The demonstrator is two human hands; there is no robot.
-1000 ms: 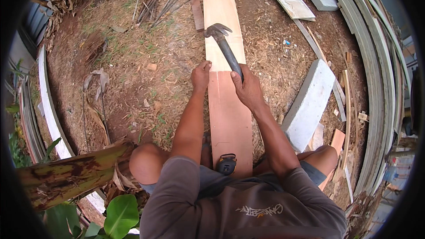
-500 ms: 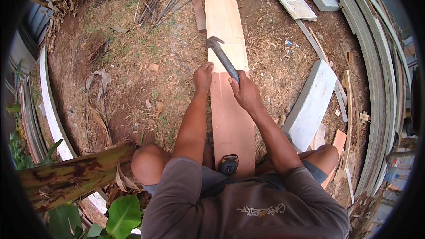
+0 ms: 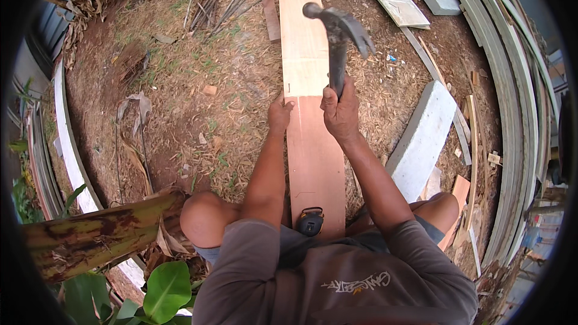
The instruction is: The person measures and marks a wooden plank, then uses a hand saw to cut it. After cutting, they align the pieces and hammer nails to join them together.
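My right hand (image 3: 341, 114) is wrapped around the handle of a claw hammer (image 3: 337, 42), whose dark metal head is raised above the boards. My left hand (image 3: 280, 114) grips the left edge of a reddish wooden board (image 3: 316, 150), its thumb on top and the other fingers partly hidden at the side. Beyond the seam lies a paler board (image 3: 304, 36). A small nail (image 3: 289, 88) sticks up from its near left corner, just ahead of my left thumb. A black tape measure (image 3: 310, 222) rests on the reddish board close to my body.
A white block (image 3: 422, 138) lies on the right, with thin wood strips (image 3: 472, 156) beside it. Long stacked planks (image 3: 512, 84) curve along the right side. A thick plant stem (image 3: 102, 235) lies at lower left. Dry sticks (image 3: 223, 9) are scattered at far left.
The hammer has risen and turned, its head now higher and nearer. My left hand has drawn back from the nail to the board's edge, leaving the nail standing in view.
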